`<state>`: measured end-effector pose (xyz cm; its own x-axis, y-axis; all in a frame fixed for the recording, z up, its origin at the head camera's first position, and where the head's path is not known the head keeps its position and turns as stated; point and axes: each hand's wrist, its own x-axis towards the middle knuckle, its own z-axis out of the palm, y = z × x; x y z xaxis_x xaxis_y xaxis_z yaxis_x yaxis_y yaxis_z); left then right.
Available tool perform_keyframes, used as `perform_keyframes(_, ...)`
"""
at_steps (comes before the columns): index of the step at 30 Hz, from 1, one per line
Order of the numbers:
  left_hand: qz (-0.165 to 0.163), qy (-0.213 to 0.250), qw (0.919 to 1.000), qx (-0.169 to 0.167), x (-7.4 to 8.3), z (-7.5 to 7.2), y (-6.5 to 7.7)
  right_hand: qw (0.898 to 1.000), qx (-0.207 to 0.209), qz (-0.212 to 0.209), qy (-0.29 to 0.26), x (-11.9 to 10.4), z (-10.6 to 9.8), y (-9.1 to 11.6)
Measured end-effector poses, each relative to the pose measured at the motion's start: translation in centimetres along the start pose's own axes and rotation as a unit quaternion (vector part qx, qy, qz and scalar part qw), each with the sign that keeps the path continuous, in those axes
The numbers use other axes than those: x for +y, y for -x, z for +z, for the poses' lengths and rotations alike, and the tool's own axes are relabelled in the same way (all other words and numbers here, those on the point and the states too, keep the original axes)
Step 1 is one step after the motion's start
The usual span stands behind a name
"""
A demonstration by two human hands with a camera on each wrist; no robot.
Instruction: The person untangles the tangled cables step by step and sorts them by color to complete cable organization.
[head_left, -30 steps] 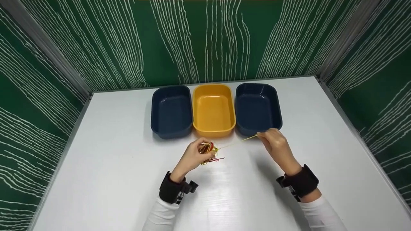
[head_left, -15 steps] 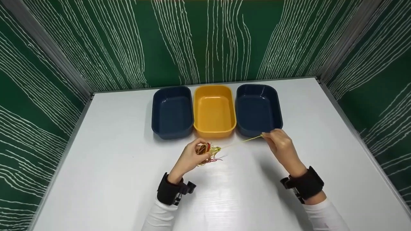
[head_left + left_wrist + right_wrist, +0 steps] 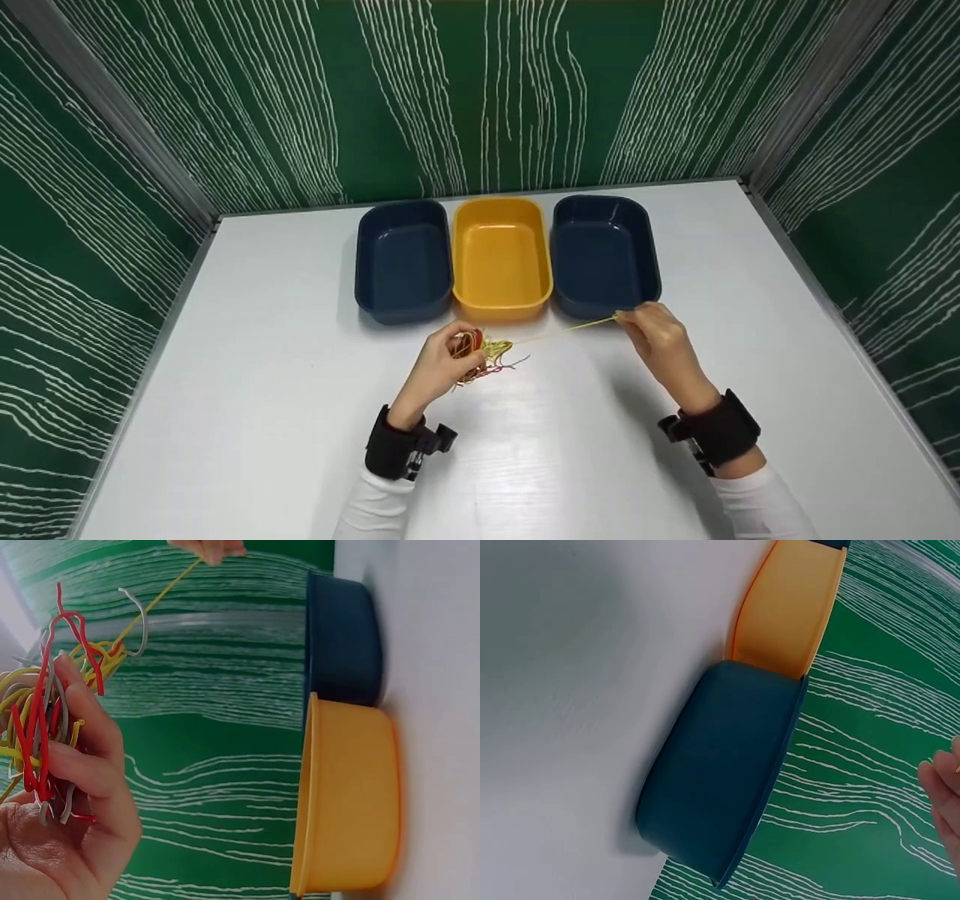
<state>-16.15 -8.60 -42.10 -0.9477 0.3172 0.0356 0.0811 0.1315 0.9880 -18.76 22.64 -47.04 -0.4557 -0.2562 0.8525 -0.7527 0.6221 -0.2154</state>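
Note:
A tangled bundle of thin red, yellow and grey wires (image 3: 36,716) is gripped in my left hand (image 3: 437,366), in front of the yellow bin. Loose ends stick out past the fingers (image 3: 97,776). From the bundle a single yellow wire (image 3: 592,323) runs out straight to the right. My right hand (image 3: 661,341) pinches its far end between thumb and fingertips, near the front of the right navy bin. Only part of the right fingers (image 3: 946,791) shows at the edge of the right wrist view.
A yellow bin (image 3: 501,262) stands between a left navy bin (image 3: 405,259) and a right navy bin (image 3: 604,255), all side by side toward the back of the white table (image 3: 285,420). Green walls (image 3: 495,90) with white lines enclose the back and sides.
My right hand has moved slightly right, still pinching the yellow wire. My left hand has shifted a little left with the bundle, and more of its loose strands now show.

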Motion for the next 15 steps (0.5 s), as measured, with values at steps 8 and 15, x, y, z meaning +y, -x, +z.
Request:
perform_keyframes(8,0.012,-0.017,0.9996,0.017,-1.9,-0.3,-0.8,1.000,0.011,0.002,-0.001,0.3,-0.5,-0.5)
perform_keyframes(15,0.000,-0.030,0.9995,-0.009,-2.0,-0.5,-0.7,1.000,0.019,-0.003,0.000,0.6,-1.0,-0.5)
